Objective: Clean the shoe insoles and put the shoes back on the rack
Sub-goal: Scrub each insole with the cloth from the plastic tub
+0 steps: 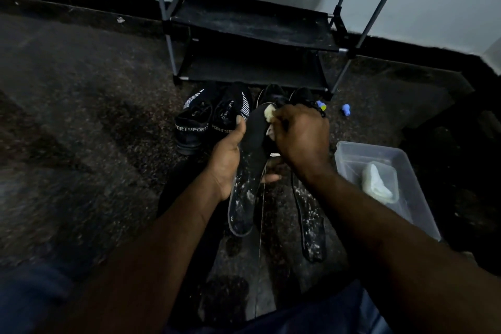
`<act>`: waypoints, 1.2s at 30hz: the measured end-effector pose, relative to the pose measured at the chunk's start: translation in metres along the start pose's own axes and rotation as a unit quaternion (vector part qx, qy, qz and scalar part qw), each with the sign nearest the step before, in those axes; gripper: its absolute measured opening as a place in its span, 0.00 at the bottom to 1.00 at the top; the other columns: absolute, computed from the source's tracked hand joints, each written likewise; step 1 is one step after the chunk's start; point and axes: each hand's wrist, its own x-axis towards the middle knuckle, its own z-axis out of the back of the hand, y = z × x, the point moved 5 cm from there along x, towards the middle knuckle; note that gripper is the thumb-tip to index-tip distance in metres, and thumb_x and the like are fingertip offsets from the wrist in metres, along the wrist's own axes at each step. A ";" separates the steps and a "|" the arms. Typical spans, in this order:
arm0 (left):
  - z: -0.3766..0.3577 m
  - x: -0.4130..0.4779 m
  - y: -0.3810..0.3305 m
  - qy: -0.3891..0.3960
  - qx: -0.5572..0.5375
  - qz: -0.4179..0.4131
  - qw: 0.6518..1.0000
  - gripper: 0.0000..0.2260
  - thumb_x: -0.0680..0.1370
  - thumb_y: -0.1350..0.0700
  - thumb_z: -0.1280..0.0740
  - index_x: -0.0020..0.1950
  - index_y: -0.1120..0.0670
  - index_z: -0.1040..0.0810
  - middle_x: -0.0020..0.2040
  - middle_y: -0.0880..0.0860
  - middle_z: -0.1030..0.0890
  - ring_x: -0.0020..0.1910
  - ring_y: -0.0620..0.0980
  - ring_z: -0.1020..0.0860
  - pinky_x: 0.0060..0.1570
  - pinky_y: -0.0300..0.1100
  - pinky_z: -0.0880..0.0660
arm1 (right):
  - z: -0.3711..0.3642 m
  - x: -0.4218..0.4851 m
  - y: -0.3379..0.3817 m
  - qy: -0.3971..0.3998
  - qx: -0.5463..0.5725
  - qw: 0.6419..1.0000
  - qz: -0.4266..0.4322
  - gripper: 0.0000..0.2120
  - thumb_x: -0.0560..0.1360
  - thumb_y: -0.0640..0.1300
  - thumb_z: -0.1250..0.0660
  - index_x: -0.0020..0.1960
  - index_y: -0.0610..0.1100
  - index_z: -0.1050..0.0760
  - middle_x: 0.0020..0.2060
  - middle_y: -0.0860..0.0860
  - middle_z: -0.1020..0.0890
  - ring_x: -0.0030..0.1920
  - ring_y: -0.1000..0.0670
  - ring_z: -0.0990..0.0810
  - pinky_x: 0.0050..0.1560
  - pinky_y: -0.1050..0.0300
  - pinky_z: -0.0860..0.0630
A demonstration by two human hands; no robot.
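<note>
One insole [250,144] is held by the left hand [226,160], its fingers curled round the edge. The right hand [301,135] pinches a cloth [268,112] against the toe end. This is the wiping step, I judge; next the speckled heel, below the fingers, needs the cloth.

— What are your hands doing?
— My left hand [227,160] grips an insole [250,149] around its middle. My right hand [301,135] presses a pale cloth [269,114] on its toe end.
— And on the floor?
— A second insole [311,225] lies beside a clear tub [417,187]. A striped pair of shoes [206,122] and a black pair [272,91] stand before the rack [252,27].
</note>
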 end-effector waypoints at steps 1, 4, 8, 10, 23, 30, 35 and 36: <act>-0.001 -0.001 -0.001 0.001 -0.002 -0.002 1.000 0.35 0.81 0.29 0.51 0.72 0.52 0.23 0.63 0.57 0.17 0.55 0.58 0.15 0.52 0.58 0.19 | 0.001 0.003 -0.003 -0.001 0.005 1.000 -0.008 0.09 0.76 0.49 0.33 0.51 0.50 0.17 0.45 0.50 0.16 0.48 0.42 0.19 0.47 0.47 0.25; 0.000 0.001 -0.003 -0.020 -0.017 -0.012 1.000 0.34 0.81 0.29 0.50 0.69 0.53 0.22 0.60 0.57 0.17 0.55 0.58 0.16 0.54 0.58 0.21 | -0.002 -0.008 0.005 0.036 0.019 0.998 0.044 0.09 0.76 0.49 0.33 0.52 0.50 0.16 0.46 0.51 0.17 0.49 0.44 0.20 0.49 0.46 0.25; 0.009 0.008 -0.003 -0.038 -0.057 -0.044 0.997 0.35 0.83 0.33 0.47 0.75 0.59 0.27 0.71 0.62 0.24 0.69 0.61 0.24 0.66 0.54 0.25 | -0.013 -0.042 0.019 0.081 0.014 0.990 0.112 0.08 0.75 0.50 0.32 0.51 0.52 0.16 0.45 0.52 0.18 0.49 0.44 0.21 0.47 0.47 0.27; 0.011 0.006 -0.004 -0.039 -0.063 -0.043 0.996 0.34 0.83 0.33 0.48 0.75 0.59 0.27 0.70 0.62 0.23 0.64 0.59 0.21 0.58 0.51 0.20 | -0.016 -0.045 0.020 0.084 0.011 0.989 0.122 0.07 0.75 0.50 0.32 0.51 0.52 0.17 0.46 0.53 0.18 0.50 0.44 0.22 0.47 0.48 0.28; 0.014 0.011 -0.003 -0.037 -0.067 -0.037 0.996 0.35 0.82 0.31 0.47 0.75 0.56 0.27 0.71 0.60 0.23 0.69 0.60 0.23 0.63 0.54 0.23 | -0.016 -0.034 0.025 0.078 -0.001 0.991 0.112 0.06 0.74 0.49 0.30 0.49 0.51 0.17 0.45 0.51 0.17 0.49 0.43 0.21 0.46 0.49 0.29; 0.013 0.007 -0.009 -0.030 -0.033 -0.031 0.999 0.34 0.81 0.29 0.50 0.71 0.52 0.23 0.67 0.57 0.19 0.61 0.57 0.18 0.54 0.59 0.19 | -0.013 0.000 0.015 0.060 0.015 0.998 0.006 0.07 0.76 0.48 0.31 0.52 0.50 0.17 0.48 0.49 0.16 0.51 0.41 0.20 0.50 0.46 0.25; 0.026 0.014 -0.007 -0.068 -0.050 -0.055 0.995 0.37 0.79 0.28 0.43 0.72 0.57 0.23 0.70 0.62 0.22 0.68 0.60 0.22 0.69 0.57 0.27 | -0.022 -0.026 0.047 0.096 0.041 0.990 0.095 0.09 0.73 0.48 0.34 0.48 0.50 0.17 0.44 0.50 0.15 0.47 0.43 0.19 0.47 0.49 0.26; 0.028 0.015 -0.007 -0.070 -0.049 -0.059 0.995 0.37 0.78 0.28 0.42 0.72 0.57 0.23 0.70 0.62 0.22 0.68 0.61 0.22 0.70 0.58 0.28 | -0.022 -0.025 0.047 0.093 0.037 0.990 0.095 0.08 0.73 0.49 0.34 0.49 0.51 0.17 0.44 0.51 0.15 0.48 0.43 0.19 0.48 0.49 0.26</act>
